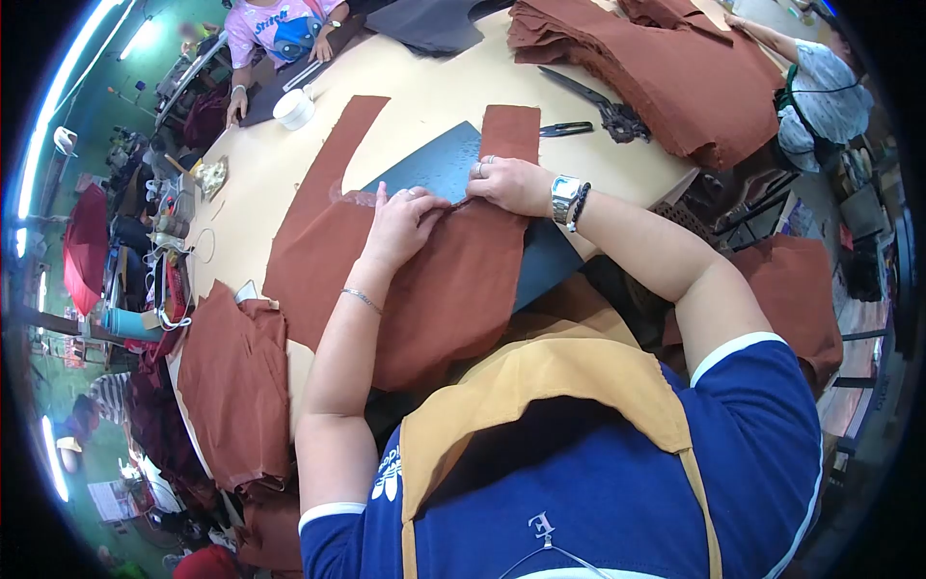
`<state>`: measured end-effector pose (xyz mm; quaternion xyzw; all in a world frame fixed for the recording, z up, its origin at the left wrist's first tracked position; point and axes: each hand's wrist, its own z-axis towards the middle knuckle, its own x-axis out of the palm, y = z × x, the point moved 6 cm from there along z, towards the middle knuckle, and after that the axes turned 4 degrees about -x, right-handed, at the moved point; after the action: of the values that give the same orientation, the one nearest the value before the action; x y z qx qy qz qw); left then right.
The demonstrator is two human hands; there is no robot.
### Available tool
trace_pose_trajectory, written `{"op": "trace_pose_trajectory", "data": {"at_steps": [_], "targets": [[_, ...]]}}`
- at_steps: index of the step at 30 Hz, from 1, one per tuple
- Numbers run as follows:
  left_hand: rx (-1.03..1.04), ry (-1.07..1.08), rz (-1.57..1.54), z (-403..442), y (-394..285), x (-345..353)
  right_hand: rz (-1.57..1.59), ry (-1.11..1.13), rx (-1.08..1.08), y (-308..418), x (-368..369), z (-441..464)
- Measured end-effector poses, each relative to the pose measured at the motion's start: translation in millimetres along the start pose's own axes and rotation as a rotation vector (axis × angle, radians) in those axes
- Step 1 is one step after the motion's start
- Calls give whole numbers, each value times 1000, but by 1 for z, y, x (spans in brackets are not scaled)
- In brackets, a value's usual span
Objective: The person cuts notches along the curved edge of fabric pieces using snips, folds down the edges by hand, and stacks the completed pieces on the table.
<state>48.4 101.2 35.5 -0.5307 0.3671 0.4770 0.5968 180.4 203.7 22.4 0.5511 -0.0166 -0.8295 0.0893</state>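
A rust-brown cut fabric panel (pixel 453 289) lies before me on the table, with two long strips reaching away from me and a curved edge between them. Both my hands are at that curved edge. My left hand (pixel 400 227) is closed, its fingertips pinching the edge from the left. Close by on the right, my right hand (pixel 509 183) pinches the same edge. A blue board (pixel 434 159) lies under the panel and shows between the strips. Clear, crinkled strip-like material (pixel 357 197) sits by my left hand. What lies under my fingertips is hidden.
Large scissors (pixel 588 94) and a small black-handled tool (pixel 566 129) lie beyond my right hand. Stacked brown fabric (pixel 656 87) fills the far right; more brown fabric (pixel 231 386) hangs at the left edge. A white round container (pixel 293 109) stands near a person (pixel 280 34) across the table.
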Motion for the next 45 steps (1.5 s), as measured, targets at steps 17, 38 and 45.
{"op": "trace_pose_trajectory", "data": {"at_steps": [17, 38, 45], "targets": [[232, -146, 172, -13, 20, -5, -321, 200, 139, 46, 5, 11], [86, -285, 105, -20, 62, -8, -105, 212, 297, 56, 7, 31], [19, -309, 119, -19, 65, -9, -127, 394, 420, 51, 21, 56]]}}
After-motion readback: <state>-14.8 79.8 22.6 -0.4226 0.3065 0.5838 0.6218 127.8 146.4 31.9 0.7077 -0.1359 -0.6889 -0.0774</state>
